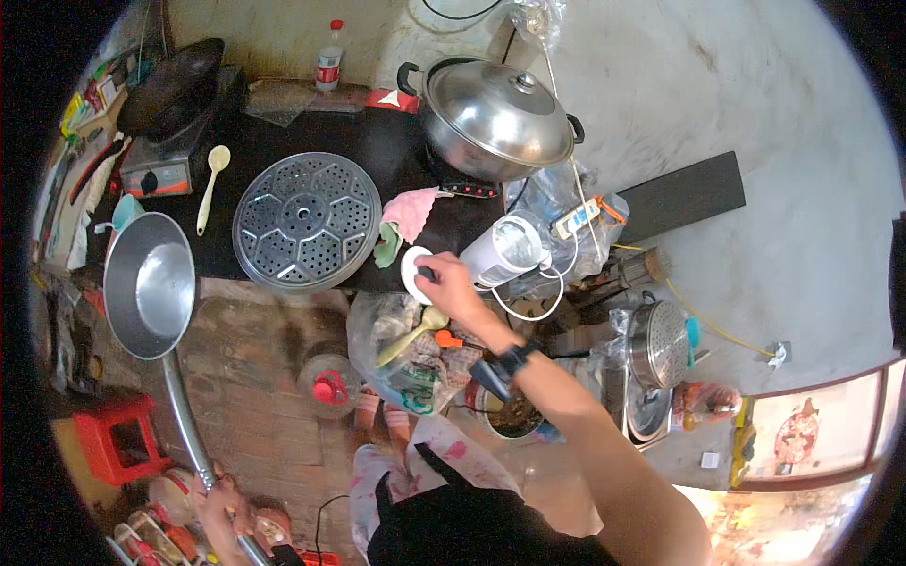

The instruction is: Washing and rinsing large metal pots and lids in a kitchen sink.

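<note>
My left hand [225, 508] grips the long tubular handle of a metal ladle [145, 318], its large bowl up beside the table's front edge at the left. The bowl looks empty. My right hand [447, 281] pinches the dark knob of a round white lid [410, 272] at the table edge. Just right of that hand stands an open white electric kettle [488, 262], its inside showing pale and shiny. Left of the lid lie a pink cloth [410, 212], a green cloth [387, 245] and a round perforated steamer tray [306, 219].
A lidded steel wok [495, 120] stands on a cooker with lit red lights. A pale spoon [212, 187] lies left of the steamer tray. A power strip [575, 218] hangs by the kettle's cord. Below the table are a clear bag [371, 318] and a red stool [117, 439].
</note>
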`<state>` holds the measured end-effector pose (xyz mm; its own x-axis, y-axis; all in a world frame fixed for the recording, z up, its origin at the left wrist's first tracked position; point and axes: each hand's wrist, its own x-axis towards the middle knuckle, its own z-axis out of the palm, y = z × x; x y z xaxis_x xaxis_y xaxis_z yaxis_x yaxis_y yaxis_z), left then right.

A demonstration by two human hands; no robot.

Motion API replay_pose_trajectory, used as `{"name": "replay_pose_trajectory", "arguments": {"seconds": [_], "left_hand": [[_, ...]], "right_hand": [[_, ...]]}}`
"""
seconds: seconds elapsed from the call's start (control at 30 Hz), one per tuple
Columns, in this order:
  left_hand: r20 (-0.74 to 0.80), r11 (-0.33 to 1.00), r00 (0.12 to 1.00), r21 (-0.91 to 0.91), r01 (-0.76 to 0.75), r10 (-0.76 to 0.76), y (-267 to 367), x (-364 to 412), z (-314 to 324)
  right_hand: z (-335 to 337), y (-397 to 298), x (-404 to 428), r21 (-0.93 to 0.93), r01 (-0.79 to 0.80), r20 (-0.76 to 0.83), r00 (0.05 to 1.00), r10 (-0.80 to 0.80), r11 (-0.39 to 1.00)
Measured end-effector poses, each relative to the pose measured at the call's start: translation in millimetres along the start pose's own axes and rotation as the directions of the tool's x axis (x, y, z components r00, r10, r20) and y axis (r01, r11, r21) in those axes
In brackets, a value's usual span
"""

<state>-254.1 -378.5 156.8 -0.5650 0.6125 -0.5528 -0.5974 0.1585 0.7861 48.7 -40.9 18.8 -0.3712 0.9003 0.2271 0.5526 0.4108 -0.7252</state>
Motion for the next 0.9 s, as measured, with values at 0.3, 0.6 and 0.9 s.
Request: {"name": "replay_pose_trajectory", "arguments": {"seconds": [0.3, 0.6, 0.9], "left_hand": [[0.032, 0.995, 0.999, -0.092, -0.034, 0.037, -5.0, 28.7, -1.5], [0.132, 0.998, 0.991, -0.070, 0.003, 0.006, -21.4, 24.4, 12.7], [0.051, 0.994, 0.993, -0.042, 0.104, -0.102, -30.3, 15.3, 25.3]], "right_hand": [[-176.2, -40.0, 20.3, 0.536, -0.407, 0.015, 0.881, 0.473, 0.739], [-163.1, 3.7, 38.2, -0.500, 0.027, 0.027, 1.000, -0.015, 0.866], [-153.3, 11.7, 42.1, -0.583, 0.134, 0.088, 0.991, -0.101, 0.802]]}}
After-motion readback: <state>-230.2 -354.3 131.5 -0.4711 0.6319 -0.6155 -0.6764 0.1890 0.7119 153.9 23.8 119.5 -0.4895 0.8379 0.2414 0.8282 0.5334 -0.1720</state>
